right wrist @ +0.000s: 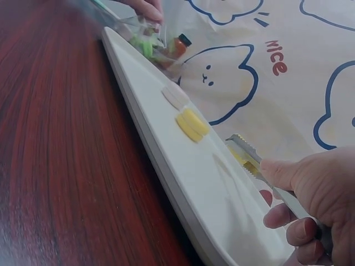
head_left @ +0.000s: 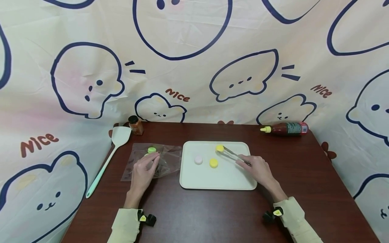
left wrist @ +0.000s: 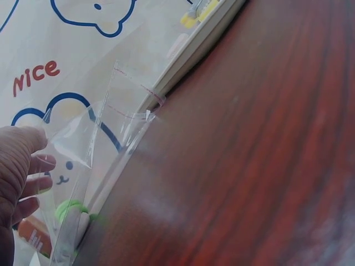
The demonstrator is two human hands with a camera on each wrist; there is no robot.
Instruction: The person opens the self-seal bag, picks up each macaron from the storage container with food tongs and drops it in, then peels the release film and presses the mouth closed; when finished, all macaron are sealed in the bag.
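Note:
My left hand (head_left: 143, 170) pinches the upper film of a clear plastic bag (head_left: 171, 162), lifting it off the table. A green macaron (head_left: 152, 149) lies in the bag; another pale piece beside it is partly covered by the hand. In my right hand (head_left: 259, 170) is a pair of metal serrated-tip tongs (right wrist: 249, 154). Their tips hold a yellow macaron (head_left: 219, 148) over the far part of a white tray (head_left: 231, 180). On the tray sit a second yellow macaron (head_left: 213, 163) and a pale lilac macaron (head_left: 198, 159), a little apart.
A white spatula with a mint handle (head_left: 101, 172) lies along the table's left edge. Behind the bag stands a black-capped spice jar (head_left: 136, 126). At the back right a sauce bottle (head_left: 287, 128) lies on its side. A patterned cloth hangs behind the brown table (head_left: 197, 216).

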